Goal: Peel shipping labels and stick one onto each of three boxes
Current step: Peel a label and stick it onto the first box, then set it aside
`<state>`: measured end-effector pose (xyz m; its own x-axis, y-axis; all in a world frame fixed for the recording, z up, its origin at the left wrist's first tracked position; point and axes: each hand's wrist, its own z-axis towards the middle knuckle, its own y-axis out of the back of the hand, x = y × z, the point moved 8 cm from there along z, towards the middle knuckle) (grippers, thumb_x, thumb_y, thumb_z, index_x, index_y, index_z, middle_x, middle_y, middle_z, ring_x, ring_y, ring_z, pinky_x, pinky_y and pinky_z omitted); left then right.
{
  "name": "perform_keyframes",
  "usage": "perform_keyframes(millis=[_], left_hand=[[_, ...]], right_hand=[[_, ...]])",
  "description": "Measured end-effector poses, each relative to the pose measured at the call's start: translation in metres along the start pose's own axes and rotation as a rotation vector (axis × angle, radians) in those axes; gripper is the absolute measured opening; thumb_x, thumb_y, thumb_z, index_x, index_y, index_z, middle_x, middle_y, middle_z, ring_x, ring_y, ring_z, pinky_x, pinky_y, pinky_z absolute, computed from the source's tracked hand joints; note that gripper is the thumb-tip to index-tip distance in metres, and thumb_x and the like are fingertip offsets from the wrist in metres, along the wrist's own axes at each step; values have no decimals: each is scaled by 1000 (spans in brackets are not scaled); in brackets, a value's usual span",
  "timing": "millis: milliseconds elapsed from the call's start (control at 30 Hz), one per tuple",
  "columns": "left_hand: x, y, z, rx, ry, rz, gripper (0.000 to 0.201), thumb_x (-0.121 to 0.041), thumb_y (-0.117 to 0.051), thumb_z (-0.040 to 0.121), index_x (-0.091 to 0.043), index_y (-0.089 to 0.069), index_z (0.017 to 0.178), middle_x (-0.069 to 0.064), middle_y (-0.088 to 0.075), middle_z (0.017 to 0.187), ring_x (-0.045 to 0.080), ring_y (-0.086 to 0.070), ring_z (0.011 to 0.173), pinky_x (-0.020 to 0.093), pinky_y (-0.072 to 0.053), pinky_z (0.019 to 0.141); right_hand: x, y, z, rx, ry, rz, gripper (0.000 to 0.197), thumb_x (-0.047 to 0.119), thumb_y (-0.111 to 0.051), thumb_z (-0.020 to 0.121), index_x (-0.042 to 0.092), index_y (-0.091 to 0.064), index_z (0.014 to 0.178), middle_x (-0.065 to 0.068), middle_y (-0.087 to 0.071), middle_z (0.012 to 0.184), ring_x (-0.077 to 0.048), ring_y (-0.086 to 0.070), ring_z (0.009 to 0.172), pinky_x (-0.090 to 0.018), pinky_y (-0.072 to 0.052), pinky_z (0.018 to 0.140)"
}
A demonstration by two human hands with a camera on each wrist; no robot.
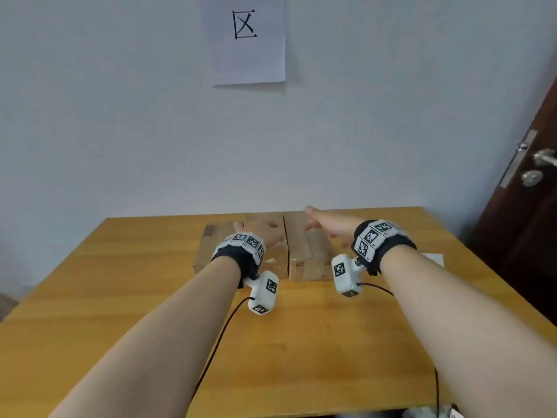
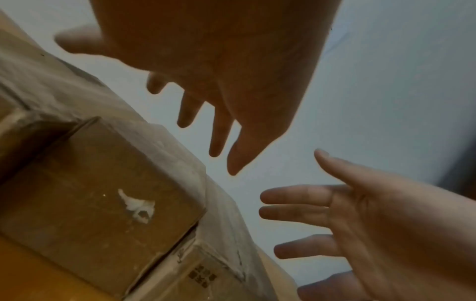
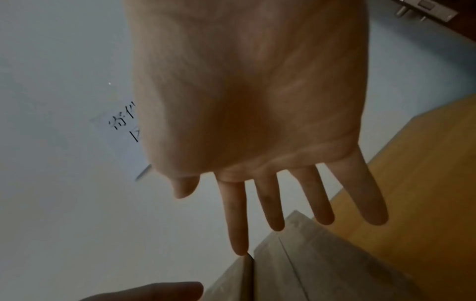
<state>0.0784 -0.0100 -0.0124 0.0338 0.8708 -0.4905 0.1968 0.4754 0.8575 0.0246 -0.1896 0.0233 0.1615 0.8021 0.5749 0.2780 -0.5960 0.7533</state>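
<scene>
Three brown cardboard boxes lie side by side at the far middle of the wooden table (image 1: 301, 342): a left box (image 1: 211, 251), a middle box (image 1: 275, 257) and a right box (image 1: 307, 254). My left hand (image 1: 262, 229) hovers over the middle box with straight, spread fingers (image 2: 219, 132) and holds nothing. My right hand (image 1: 322, 223) reaches over the right box, palm down, its fingers (image 3: 270, 203) straight and empty. One box (image 2: 90, 193) carries a torn white paper scrap (image 2: 137, 204). A white sheet (image 1: 435, 258) lies to the right, mostly hidden behind my right wrist.
A paper sign (image 1: 245, 40) hangs on the pale wall behind the table. A dark door with a metal handle (image 1: 542, 158) stands at the right. Black cables (image 1: 217, 342) run from the wrist cameras across the near tabletop.
</scene>
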Motion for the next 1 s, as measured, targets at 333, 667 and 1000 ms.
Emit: perform_keyframes(millis=[333,667,1000], left_hand=[[37,-36,36,76,202,37,80,-73,-74,58,-39,-56,128,6,-23,160,39,-20,153,61,-20,123],[89,-7,27,-7,353,56,76,-65,-64,58,-40,-54,129,-3,-21,161,47,-28,146,72,-21,112],[134,29,11,-104,527,120,87,-59,-42,91,-24,-9,164,8,4,173,49,12,154,80,2,113]], right_hand=[[-23,-29,39,122,-130,-19,67,64,-22,108,25,-66,139,-10,-30,169,-40,-31,152,-51,-28,118],[-17,-50,58,129,-95,-98,62,63,-27,108,26,-68,136,-15,-47,156,-36,-52,133,-40,-42,96],[0,-74,54,172,0,109,49,56,-44,107,25,-81,114,-4,-47,157,-27,-55,130,-31,-51,96]])
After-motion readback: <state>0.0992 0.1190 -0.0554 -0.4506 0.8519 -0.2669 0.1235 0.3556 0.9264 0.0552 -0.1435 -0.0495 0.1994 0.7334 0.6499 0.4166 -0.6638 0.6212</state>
